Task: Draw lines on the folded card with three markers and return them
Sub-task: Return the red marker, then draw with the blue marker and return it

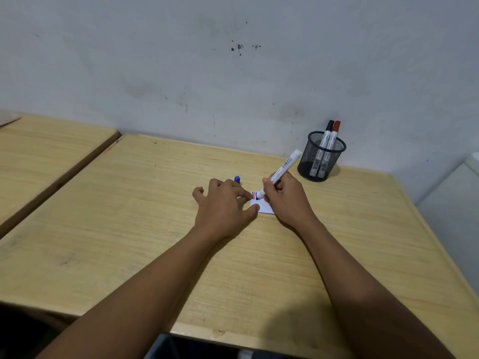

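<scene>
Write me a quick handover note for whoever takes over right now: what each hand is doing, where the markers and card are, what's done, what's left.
Right hand holds the uncapped marker, tip on the folded card.
Left hand pins the card's left edge; the blue cap shows just beyond its fingers.
Black marker and red marker stand capped in the mesh cup.
Done: red and dark lines are on the card.
Left: finish this line, cap the marker, return it to the cup.

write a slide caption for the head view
Right hand draws with an uncapped marker on the folded card, left hand steadying it; black and red markers in the mesh cup.
</scene>
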